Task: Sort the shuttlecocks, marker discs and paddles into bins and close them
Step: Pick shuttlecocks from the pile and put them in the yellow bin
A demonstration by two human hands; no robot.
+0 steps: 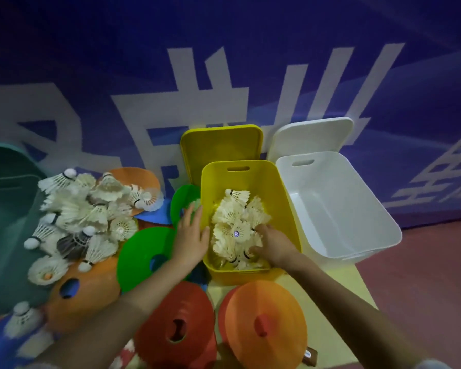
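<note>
Loading shuttlecocks: right hand is down inside the yellow bin, fingers curled into the shuttlecock pile there; can't tell if it's grasping or letting go. Left hand lies flat w/ straight fingers against the bin's left wall, grip released, steadying it. Big loose heap of shuttlecocks sits left, on marker discs. White bin beside yellow holds nothing visible; both lids off. Next, prob.: reach left for another handful, w/o crushing feathers. No paddles in view.

Yellow bin, white bin; white shuttlecocks; green disc, orange disc.
</note>
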